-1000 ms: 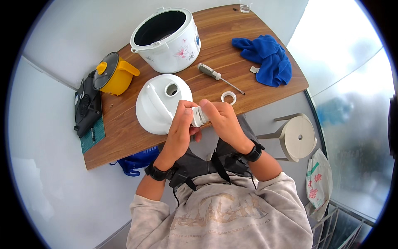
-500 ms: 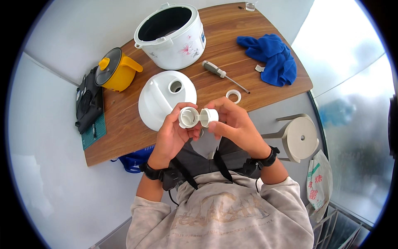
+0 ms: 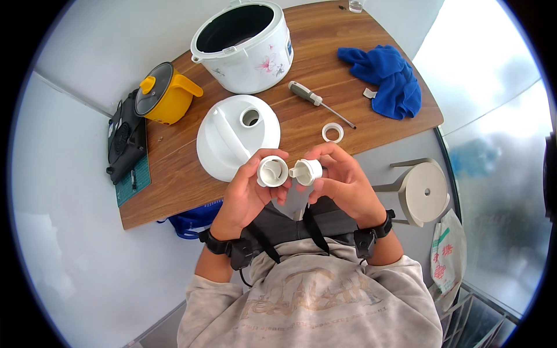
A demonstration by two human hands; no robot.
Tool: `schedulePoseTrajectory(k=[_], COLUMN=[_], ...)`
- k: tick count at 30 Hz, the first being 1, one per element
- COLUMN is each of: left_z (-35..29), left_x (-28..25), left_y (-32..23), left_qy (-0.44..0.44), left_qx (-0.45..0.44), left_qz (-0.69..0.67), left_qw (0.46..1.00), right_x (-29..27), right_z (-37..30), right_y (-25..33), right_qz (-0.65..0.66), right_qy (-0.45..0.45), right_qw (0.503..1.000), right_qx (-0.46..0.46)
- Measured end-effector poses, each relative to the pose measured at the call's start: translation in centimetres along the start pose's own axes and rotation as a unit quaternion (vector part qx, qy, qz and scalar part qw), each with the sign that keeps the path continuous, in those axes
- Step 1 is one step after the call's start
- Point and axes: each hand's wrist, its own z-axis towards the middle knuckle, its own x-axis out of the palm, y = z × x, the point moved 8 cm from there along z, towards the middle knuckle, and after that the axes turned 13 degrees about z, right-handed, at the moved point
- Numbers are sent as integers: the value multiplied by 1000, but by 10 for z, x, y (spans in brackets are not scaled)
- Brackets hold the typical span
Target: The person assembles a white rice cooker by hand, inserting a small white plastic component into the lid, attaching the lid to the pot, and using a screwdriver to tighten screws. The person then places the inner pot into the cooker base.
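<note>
My left hand (image 3: 242, 196) is closed around a round white plastic steam-vent cup (image 3: 272, 171), its open end with curved inner walls facing up. Pinched in the fingers of my right hand (image 3: 350, 191) is the matching white steam-vent cap (image 3: 310, 173), with a flat tab pointing at the cup. A narrow gap separates the two pieces. Just beyond my hands on the table lies a white domed rice cooker lid (image 3: 210, 142) with a round hole in it. A white plastic ring (image 3: 325, 133) rests near the table's front edge, beyond my right hand.
The white rice cooker body (image 3: 255, 69) stands open at the back. A screwdriver (image 3: 304, 91) and blue cloth (image 3: 383, 81) lie to the right; a yellow pot (image 3: 177, 103), black appliance (image 3: 123, 136) and green mat (image 3: 138, 184) are left. A beige stool (image 3: 426, 200) stands right of the table.
The vent cup and cap, touching half a second ago, are now apart. My right hand has shifted right with the cap, and the cup has turned in my left hand.
</note>
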Motion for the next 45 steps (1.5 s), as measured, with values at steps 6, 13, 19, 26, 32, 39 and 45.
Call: schedulePoseTrajectory(k=[6,13,19,26,32,39,45], left_z=[-1,-3,-2,-2,-5,-4,-4], left_x=[-5,-5,-8,-6,-4,-2,-3], left_y=[7,7,11,5,7,8,11], left_qy=[-27,-29,-41,-57,-51,-44,-50], left_qx=[-20,-12,-6,-2,1,10,13], left_qz=[-2,2,24,66,122,157,178], left_qw=[999,1000,999,996,991,987,983], right_x=[-1,-1,3,14,22,23,22], right_z=[-5,-5,-4,-3,-6,-9,-12], right_y=[-4,-6,4,13,17,18,17], right_qz=[-36,-107,-204,-312,-369,-438,-463], right_qy=[-26,-34,-59,-77,-76,-71,-81], right_qw=[999,994,974,938,908,871,856], right_qx=[22,9,-84,-132,-186,-210,-214])
